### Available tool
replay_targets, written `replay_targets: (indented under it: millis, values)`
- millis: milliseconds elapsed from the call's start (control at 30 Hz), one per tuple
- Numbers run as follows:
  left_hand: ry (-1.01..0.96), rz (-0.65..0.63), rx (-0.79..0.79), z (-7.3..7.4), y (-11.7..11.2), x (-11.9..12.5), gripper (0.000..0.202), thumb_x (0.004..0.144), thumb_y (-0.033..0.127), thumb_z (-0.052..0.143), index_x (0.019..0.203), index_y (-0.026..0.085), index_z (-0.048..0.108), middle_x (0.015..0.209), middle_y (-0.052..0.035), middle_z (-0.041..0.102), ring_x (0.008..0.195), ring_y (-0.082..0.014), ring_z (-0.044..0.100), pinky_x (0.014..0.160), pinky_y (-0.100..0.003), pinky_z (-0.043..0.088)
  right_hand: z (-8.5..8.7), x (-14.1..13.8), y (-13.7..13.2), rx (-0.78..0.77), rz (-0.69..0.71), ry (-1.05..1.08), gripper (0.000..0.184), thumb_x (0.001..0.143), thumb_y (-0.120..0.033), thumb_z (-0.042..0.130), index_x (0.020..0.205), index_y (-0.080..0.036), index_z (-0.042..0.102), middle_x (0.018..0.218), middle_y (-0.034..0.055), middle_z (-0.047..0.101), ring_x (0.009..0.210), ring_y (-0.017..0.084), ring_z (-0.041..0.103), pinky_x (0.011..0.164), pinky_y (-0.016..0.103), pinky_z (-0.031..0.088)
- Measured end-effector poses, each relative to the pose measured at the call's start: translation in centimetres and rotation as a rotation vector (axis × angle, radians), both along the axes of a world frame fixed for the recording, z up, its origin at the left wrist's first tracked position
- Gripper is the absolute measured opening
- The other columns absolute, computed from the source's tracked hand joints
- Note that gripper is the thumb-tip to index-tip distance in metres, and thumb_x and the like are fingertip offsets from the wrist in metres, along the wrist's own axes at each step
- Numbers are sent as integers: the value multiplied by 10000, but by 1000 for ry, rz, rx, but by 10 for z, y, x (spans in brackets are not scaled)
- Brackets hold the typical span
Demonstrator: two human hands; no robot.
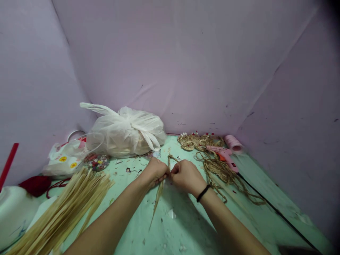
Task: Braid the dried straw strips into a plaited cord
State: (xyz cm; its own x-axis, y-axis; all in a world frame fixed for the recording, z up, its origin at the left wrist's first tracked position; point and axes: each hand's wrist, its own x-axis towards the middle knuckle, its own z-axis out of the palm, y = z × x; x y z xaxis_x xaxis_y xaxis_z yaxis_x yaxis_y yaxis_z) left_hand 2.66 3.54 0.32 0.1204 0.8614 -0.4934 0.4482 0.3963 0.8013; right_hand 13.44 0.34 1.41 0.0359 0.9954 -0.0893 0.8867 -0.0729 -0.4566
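Note:
My left hand [155, 171] and my right hand [186, 176] meet over the middle of a pale green table [186, 226]. Both are closed in a pinch on a thin bundle of dry straw strips [160, 193]. The strips' short ends stick up between my fingers; the long ends trail down toward me on the table. A black band circles my right wrist.
A thick bundle of straw strips [66, 209] lies at the left. Behind it sit a tied white plastic bag [127, 131], a printed bag [65, 157] and a dish of coloured beads [97, 162]. At the right lie jute cord [225, 173], woven coils [196, 141], a pink glue gun [223, 156] and a pink spool [233, 143]. Lilac walls enclose the table.

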Motion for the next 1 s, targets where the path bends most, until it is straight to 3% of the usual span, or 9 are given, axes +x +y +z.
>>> replay_targets:
  millis: [133,267,333,467,567,767,867,1000]
  values:
    - [-85,-47,-88,-5,5,-6,160,527,145,485,383,139,413,302,29,364,256,-43,270,296,-179,130,0,-7,-6,45,67,-16,184,606,-150,523,610,-167,706,606,86,659,544,147,529,486,243,275]
    - [-119,-99,-90,-8,9,-12,145,506,136,504,400,146,404,300,43,351,264,-38,259,303,-176,120,-5,3,-2,-36,189,157,171,601,-134,527,584,-164,695,543,39,633,507,119,512,480,215,304]
    - [-126,-107,-93,-9,11,-15,147,511,146,510,410,149,403,302,50,342,265,-34,246,307,-177,112,-5,14,3,-79,150,236,149,606,-164,544,585,-152,691,518,33,622,478,113,503,455,207,304]
    - [-141,-161,-124,-12,14,-20,177,532,217,559,442,150,422,320,65,330,276,-24,225,317,-178,91,-4,39,14,26,-60,324,164,631,-181,536,619,-116,685,539,52,632,488,110,524,462,197,329]
    - [-147,-183,-128,-13,14,-21,188,542,231,576,461,151,427,325,68,333,282,-25,223,323,-178,95,-5,47,17,55,-94,357,154,626,-196,545,597,-112,672,526,51,626,497,116,537,475,196,350]
    - [-112,-175,-115,-7,10,-18,137,545,151,541,459,142,435,340,58,353,288,-35,256,318,-175,125,-3,37,10,89,-70,475,185,635,-277,543,598,-125,642,548,46,633,491,119,538,463,199,364]
    - [-108,-147,-117,-8,7,-13,164,536,92,527,427,142,414,335,45,369,292,-42,274,317,-182,169,8,28,1,119,-87,532,219,630,-319,544,639,-122,641,579,58,640,509,133,545,444,206,363]
    - [-218,-62,40,-17,3,-5,172,529,38,594,468,130,463,367,34,405,362,-81,378,352,-201,255,25,5,-5,115,-63,588,287,596,-390,573,678,-127,654,577,57,633,519,150,546,429,217,370]
